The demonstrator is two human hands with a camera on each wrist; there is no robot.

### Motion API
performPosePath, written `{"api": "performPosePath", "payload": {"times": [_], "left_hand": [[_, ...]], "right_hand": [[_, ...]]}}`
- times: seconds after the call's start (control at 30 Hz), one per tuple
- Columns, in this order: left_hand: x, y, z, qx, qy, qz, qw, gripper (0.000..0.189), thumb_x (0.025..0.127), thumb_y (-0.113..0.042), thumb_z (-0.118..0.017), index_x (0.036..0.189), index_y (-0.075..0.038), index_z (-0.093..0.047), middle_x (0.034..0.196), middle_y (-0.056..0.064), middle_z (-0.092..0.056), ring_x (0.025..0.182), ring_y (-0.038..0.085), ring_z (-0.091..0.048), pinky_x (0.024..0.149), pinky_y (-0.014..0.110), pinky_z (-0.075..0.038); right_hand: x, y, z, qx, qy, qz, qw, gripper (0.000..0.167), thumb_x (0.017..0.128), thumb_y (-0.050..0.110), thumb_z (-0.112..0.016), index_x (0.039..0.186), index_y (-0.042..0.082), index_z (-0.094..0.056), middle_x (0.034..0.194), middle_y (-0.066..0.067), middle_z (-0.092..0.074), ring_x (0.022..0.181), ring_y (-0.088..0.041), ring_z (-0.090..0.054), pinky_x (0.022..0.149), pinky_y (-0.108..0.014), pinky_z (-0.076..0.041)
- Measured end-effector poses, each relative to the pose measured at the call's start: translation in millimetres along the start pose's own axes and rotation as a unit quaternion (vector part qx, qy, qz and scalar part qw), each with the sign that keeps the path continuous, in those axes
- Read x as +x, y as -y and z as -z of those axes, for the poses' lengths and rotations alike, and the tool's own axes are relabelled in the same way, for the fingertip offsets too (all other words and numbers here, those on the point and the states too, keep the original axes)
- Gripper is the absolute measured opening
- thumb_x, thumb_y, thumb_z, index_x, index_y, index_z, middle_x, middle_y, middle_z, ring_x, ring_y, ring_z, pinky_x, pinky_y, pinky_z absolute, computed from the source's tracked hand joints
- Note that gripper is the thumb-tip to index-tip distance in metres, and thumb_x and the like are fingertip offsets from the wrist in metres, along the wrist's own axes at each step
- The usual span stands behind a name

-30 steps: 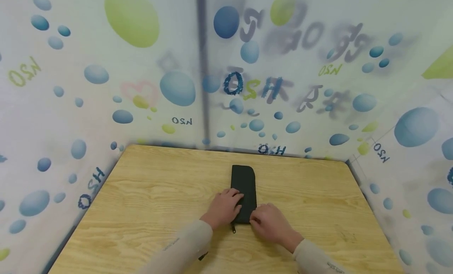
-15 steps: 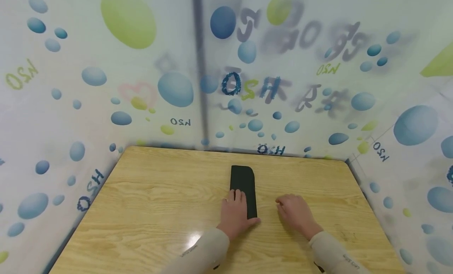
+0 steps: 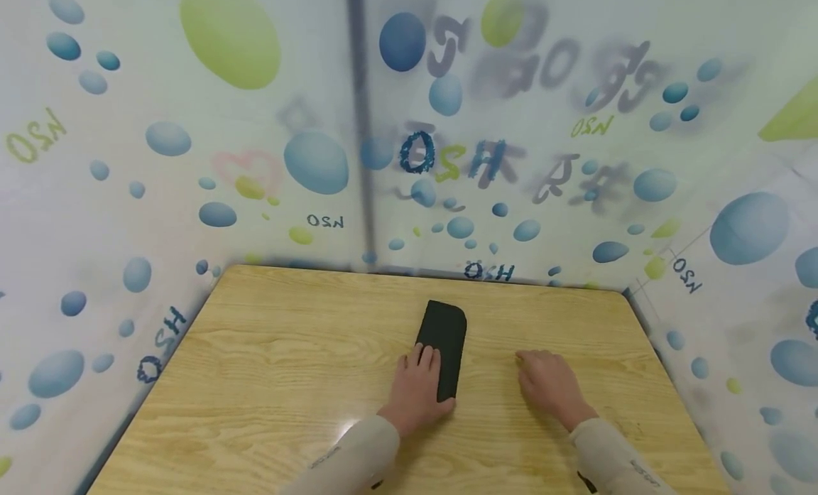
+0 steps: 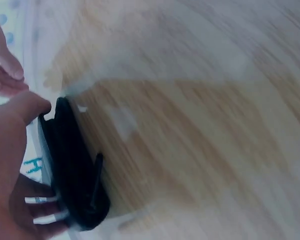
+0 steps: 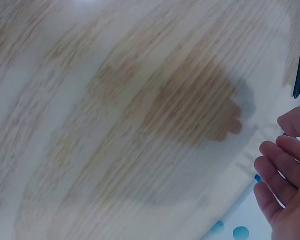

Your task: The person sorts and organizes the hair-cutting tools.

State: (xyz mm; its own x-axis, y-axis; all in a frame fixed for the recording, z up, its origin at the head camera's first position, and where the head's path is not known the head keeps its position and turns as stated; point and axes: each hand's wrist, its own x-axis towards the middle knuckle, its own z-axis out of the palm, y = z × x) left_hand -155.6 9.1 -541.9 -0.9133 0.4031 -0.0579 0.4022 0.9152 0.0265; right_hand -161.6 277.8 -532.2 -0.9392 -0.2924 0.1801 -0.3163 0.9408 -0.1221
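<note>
A black zippered pouch [image 3: 447,339] lies on the wooden table, its far end rounded at one corner. My left hand [image 3: 417,392] lies over its near left part, fingers along the top and thumb at the near right corner. In the left wrist view, the left hand [image 4: 10,145] holds the pouch [image 4: 72,165] with its thumb at one end and its fingers toward the other. A dark zipper pull [image 4: 97,175] hangs at the pouch's edge. My right hand [image 3: 551,383] is apart from the pouch, on its right; the right wrist view shows the hand's [image 5: 290,170] fingers loosely bent, holding nothing.
The light wooden table [image 3: 281,353] meets a wall [image 3: 319,90] printed with blue and green drops along its back edge. Side walls stand close at the left and right. Wood also shows between my two hands.
My right hand has left the pouch's near end and moved right. My left hand has shifted to lie along the pouch, whose far end has turned to the right.
</note>
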Motion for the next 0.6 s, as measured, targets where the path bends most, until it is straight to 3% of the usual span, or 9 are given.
{"api": "performPosePath", "payload": {"times": [0.37,0.6], "left_hand": [[-6.5,32.7,14.4,-0.021,0.045,-0.070,0.9963,0.078,0.085,-0.049,-0.065,0.150,-0.016,-0.038,0.156,0.002,-0.037,0.146,0.023,-0.033,0.114,0.054,-0.032],[-4.6,52.4,25.2,0.014,0.060,-0.108,0.9922,0.070,0.087,-0.036,-0.069,0.150,-0.023,-0.039,0.157,-0.005,-0.036,0.145,0.018,-0.035,0.114,0.052,-0.033]], "right_hand": [[-3.2,-7.2,3.0,-0.005,-0.007,-0.004,1.0000,0.036,0.087,0.010,-0.066,0.120,-0.003,-0.063,0.109,-0.021,-0.070,0.100,-0.037,-0.067,0.088,-0.053,-0.052],[-4.6,-8.0,6.1,0.000,-0.009,-0.007,0.9999,0.036,0.087,0.009,-0.065,0.121,-0.003,-0.062,0.109,-0.022,-0.070,0.101,-0.038,-0.066,0.089,-0.054,-0.051]]}}
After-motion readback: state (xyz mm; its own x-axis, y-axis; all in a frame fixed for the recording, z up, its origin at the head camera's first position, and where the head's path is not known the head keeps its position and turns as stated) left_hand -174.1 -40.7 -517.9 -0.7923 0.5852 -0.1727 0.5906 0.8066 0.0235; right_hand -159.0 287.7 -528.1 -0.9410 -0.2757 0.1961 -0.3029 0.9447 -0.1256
